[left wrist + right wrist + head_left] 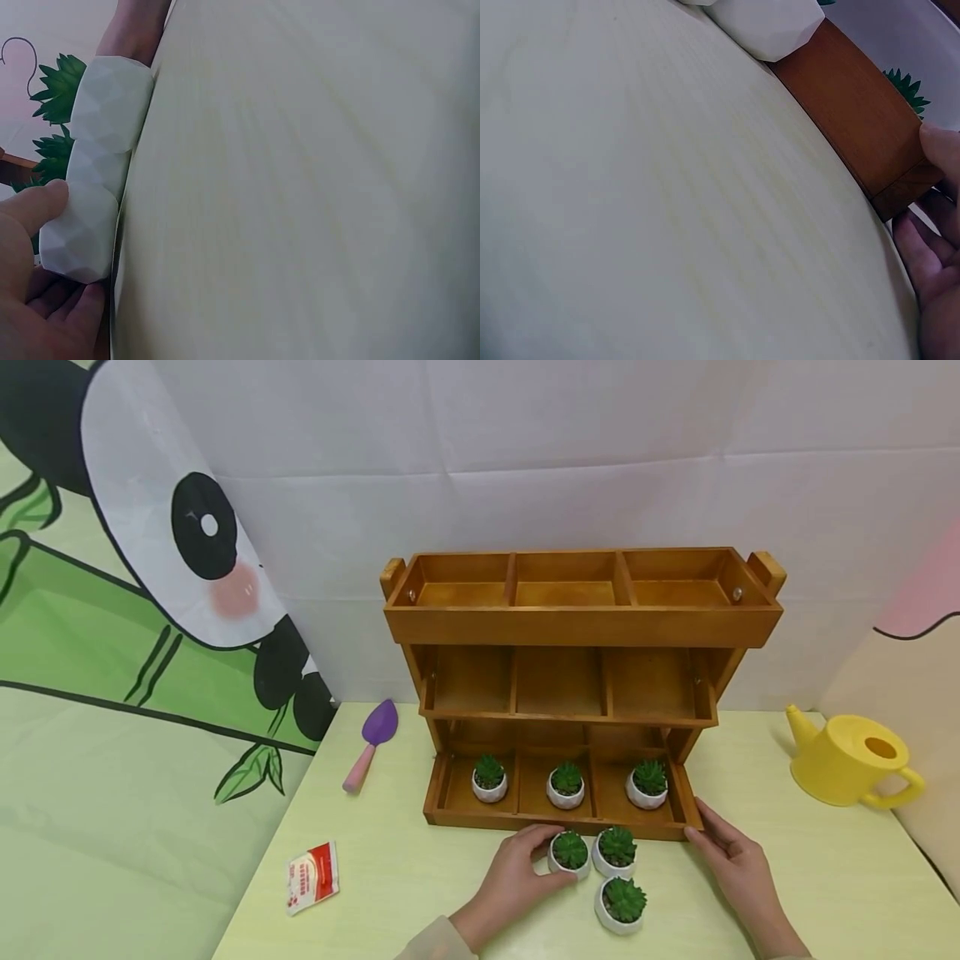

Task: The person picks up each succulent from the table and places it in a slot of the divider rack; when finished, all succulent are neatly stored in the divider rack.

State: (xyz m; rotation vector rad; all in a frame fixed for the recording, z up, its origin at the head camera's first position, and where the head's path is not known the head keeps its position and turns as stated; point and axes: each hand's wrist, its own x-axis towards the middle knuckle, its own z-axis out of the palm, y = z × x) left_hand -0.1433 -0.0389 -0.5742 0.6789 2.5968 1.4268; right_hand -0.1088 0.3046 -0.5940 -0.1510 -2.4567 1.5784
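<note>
With thumb and fingers around its white faceted pot, my left hand (519,870) holds a small potted succulent (570,852). In the left wrist view the thumb lies against that pot (79,236), which sits at the tabletop. Two more potted succulents stand just right of it, one behind (617,847) and one in front (621,906). My right hand (738,868) grips the front right corner of the brown wooden shelf (558,822), thumb at the front edge, fingers along the side. Three potted succulents, left (490,779), middle (566,786) and right (647,784), occupy the bottom tier's compartments.
The shelf's upper two tiers hold nothing. A yellow watering can (847,760) stands at the far right. To the left lie a purple trowel (380,724) with a pink handle and a red-and-white packet (312,877). A printed cloth (525,460) hangs behind the table.
</note>
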